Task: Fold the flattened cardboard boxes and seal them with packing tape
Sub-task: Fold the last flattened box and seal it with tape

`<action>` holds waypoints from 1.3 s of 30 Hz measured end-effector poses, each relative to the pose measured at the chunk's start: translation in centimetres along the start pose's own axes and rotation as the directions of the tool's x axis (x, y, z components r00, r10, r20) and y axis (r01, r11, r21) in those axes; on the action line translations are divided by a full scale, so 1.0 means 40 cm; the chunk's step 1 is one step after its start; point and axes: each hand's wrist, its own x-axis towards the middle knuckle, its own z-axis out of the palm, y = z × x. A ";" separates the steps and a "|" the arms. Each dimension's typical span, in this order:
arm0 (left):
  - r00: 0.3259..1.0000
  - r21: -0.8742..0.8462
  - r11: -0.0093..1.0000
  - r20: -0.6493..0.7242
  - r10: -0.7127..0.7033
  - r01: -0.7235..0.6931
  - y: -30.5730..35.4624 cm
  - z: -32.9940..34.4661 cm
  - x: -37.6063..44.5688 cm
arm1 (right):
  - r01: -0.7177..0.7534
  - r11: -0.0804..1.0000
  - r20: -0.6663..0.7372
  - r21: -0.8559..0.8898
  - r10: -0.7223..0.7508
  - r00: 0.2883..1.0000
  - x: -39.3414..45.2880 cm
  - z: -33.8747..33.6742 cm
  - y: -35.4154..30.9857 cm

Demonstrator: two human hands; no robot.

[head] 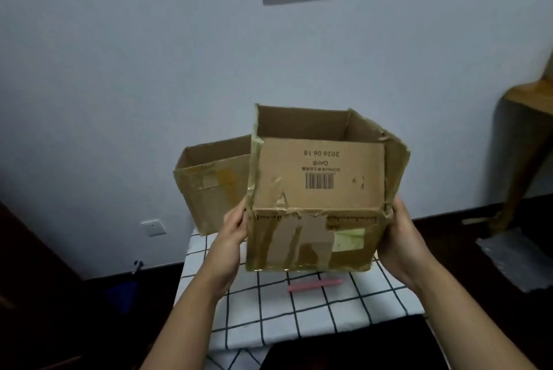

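Note:
A worn cardboard box (314,238) with old tape strips and a barcode flap is held up over the table, its top open and its near flap folded inward. My left hand (232,238) grips its left side, thumb curled on the front corner. My right hand (399,238) holds the right side, fingers wrapped behind the wall. A second open cardboard box (209,187) stands on the table behind it, to the left.
The table has a white cloth with a black grid (299,309). A pink pen-like object (314,284) lies on it under the held box. A wooden piece of furniture (520,136) stands at the right, and a wall socket (153,227) is at the left.

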 end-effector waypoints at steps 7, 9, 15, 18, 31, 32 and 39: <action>0.996 0.007 0.999 -0.075 -0.045 0.046 -0.029 0.074 0.098 | 0.044 0.999 -0.110 0.020 -0.042 0.993 0.055 -0.064 0.040; 0.994 0.024 0.997 -0.071 -0.077 0.079 -0.029 0.093 0.127 | 0.037 0.997 -0.114 0.070 -0.029 0.993 0.080 -0.057 0.036; 0.990 0.041 0.992 0.071 -0.124 0.121 -0.015 0.114 0.230 | -0.062 0.991 -0.285 -0.121 0.025 0.958 0.230 -0.067 0.012; 0.988 0.127 0.988 0.111 -0.107 0.092 -0.043 0.109 0.288 | -0.094 0.936 -0.275 -0.340 -0.003 0.961 0.305 -0.070 -0.018; 0.965 0.156 0.961 0.096 -0.245 0.229 -0.198 0.127 0.443 | -0.149 0.902 -0.255 -0.405 0.045 0.966 0.489 -0.099 0.070; 0.962 0.156 0.958 0.090 -0.258 0.243 -0.209 0.126 0.448 | -0.152 0.909 -0.250 -0.388 0.055 0.967 0.494 -0.103 0.084; 0.952 0.154 0.946 0.068 -0.297 0.284 -0.246 0.120 0.481 | -0.174 0.912 -0.249 -0.372 0.083 0.965 0.515 -0.134 0.149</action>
